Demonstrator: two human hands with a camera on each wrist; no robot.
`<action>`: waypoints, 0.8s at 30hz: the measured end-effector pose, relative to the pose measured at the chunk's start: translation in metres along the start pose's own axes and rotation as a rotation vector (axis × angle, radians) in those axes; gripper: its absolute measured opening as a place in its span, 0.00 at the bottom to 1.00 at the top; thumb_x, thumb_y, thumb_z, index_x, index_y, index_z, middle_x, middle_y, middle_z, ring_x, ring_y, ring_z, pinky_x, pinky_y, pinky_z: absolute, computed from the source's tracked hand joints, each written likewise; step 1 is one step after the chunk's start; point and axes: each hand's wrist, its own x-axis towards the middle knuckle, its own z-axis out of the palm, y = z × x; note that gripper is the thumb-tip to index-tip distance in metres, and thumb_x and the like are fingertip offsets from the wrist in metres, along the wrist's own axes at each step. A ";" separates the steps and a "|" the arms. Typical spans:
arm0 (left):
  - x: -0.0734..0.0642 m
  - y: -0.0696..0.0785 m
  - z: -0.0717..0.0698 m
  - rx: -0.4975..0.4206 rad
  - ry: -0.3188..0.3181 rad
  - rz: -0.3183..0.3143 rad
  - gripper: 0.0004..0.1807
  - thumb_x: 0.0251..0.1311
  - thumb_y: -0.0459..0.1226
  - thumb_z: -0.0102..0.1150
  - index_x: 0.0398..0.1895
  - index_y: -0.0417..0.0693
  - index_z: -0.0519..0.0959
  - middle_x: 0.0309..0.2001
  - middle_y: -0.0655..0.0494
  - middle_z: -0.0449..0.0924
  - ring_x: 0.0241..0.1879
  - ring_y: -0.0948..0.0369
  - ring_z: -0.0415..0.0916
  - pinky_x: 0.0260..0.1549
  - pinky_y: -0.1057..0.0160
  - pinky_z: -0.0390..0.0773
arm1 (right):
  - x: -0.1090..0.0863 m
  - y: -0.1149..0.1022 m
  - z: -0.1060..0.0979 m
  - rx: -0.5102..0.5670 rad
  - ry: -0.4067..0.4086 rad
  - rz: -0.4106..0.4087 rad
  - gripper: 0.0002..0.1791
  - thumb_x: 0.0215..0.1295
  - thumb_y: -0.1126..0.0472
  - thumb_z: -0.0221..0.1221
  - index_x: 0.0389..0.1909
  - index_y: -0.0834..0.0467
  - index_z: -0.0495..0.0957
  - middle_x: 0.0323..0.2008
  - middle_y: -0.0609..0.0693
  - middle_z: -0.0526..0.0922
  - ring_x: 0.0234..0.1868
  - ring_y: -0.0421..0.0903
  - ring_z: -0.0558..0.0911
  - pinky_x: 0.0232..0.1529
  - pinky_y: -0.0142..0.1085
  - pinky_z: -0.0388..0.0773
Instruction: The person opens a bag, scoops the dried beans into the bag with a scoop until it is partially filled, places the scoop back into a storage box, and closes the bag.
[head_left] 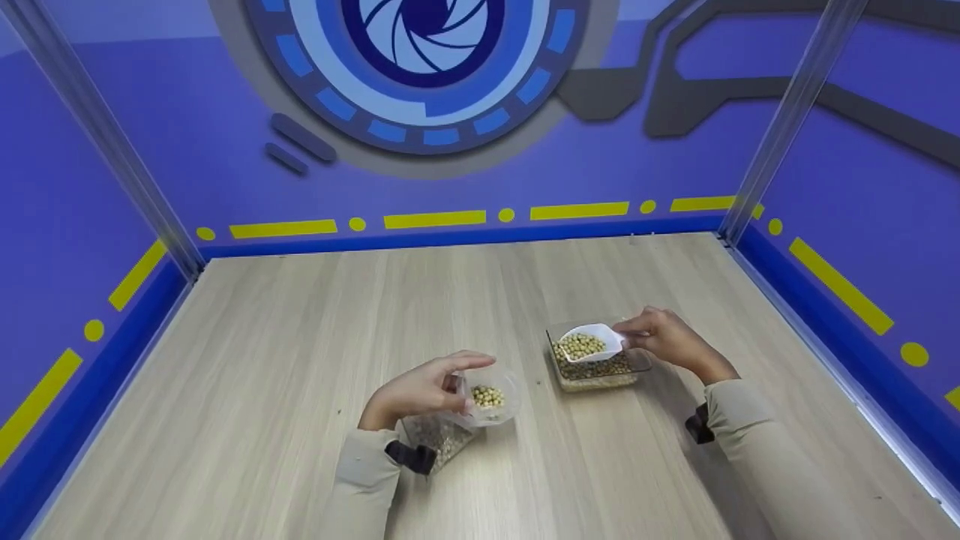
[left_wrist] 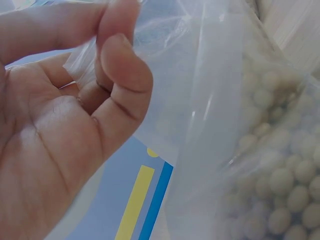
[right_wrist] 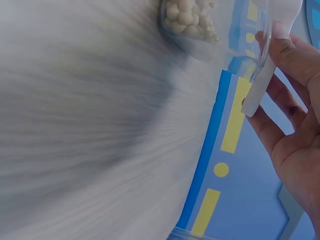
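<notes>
Beans point(head_left: 616, 366) lie in the container point(head_left: 643, 362), right of the bag point(head_left: 504, 414)

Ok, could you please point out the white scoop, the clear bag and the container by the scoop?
White scoop point(head_left: 611, 342): head view, on its bare inner wall.
Clear bag point(left_wrist: 215, 100): left wrist view, on bare film beside the beans.
Container point(head_left: 600, 382): head view, front wall.

The left hand point(head_left: 424, 386) points toward two o'clock, thumb point(left_wrist: 125, 67) bent in a pinch. The right hand point(head_left: 671, 341) points toward ten, fingers point(right_wrist: 285, 102) gripping.
</notes>
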 end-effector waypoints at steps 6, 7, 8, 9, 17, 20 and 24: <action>0.000 -0.001 0.001 -0.019 0.000 0.000 0.38 0.56 0.21 0.51 0.72 0.46 0.61 0.73 0.44 0.54 0.17 0.68 0.55 0.23 0.72 0.66 | 0.000 0.000 0.000 0.010 -0.003 0.016 0.16 0.54 0.68 0.65 0.46 0.63 0.84 0.38 0.57 0.87 0.29 0.37 0.69 0.31 0.30 0.67; 0.000 0.000 0.001 -0.021 0.000 0.000 0.38 0.56 0.21 0.51 0.72 0.46 0.61 0.73 0.43 0.54 0.17 0.68 0.55 0.23 0.72 0.66 | -0.001 0.000 0.000 0.010 -0.006 0.021 0.16 0.55 0.68 0.65 0.46 0.63 0.84 0.38 0.57 0.87 0.29 0.37 0.69 0.30 0.30 0.67; -0.001 0.000 0.001 -0.021 0.001 -0.002 0.38 0.56 0.22 0.52 0.72 0.46 0.61 0.73 0.44 0.54 0.17 0.69 0.56 0.23 0.72 0.66 | -0.001 0.001 0.000 0.010 -0.009 0.027 0.16 0.55 0.68 0.65 0.46 0.63 0.84 0.39 0.57 0.87 0.29 0.37 0.69 0.31 0.30 0.67; 0.000 0.000 0.001 -0.019 0.000 -0.004 0.38 0.56 0.21 0.51 0.72 0.46 0.61 0.73 0.44 0.54 0.17 0.69 0.56 0.23 0.72 0.67 | -0.001 0.001 0.000 0.012 -0.012 0.029 0.16 0.55 0.68 0.65 0.46 0.63 0.84 0.39 0.57 0.87 0.30 0.37 0.69 0.31 0.30 0.67; 0.000 0.000 0.000 -0.051 -0.008 0.004 0.37 0.56 0.22 0.51 0.73 0.43 0.59 0.73 0.44 0.54 0.19 0.70 0.60 0.25 0.71 0.69 | -0.001 0.002 0.000 0.018 0.007 -0.004 0.14 0.55 0.68 0.65 0.44 0.63 0.85 0.36 0.57 0.88 0.30 0.38 0.69 0.31 0.30 0.67; -0.001 0.000 0.000 -0.060 -0.008 -0.001 0.38 0.56 0.22 0.51 0.73 0.43 0.59 0.73 0.45 0.55 0.19 0.70 0.60 0.27 0.70 0.70 | -0.002 0.003 0.001 0.021 0.009 -0.011 0.14 0.55 0.68 0.65 0.44 0.64 0.85 0.37 0.57 0.88 0.29 0.38 0.69 0.30 0.30 0.66; -0.001 0.001 -0.001 -0.047 -0.001 -0.008 0.38 0.56 0.22 0.52 0.73 0.46 0.60 0.73 0.47 0.56 0.18 0.69 0.59 0.25 0.71 0.69 | -0.002 0.003 0.001 0.021 0.013 -0.007 0.15 0.55 0.68 0.66 0.44 0.63 0.85 0.36 0.57 0.87 0.29 0.38 0.69 0.30 0.29 0.66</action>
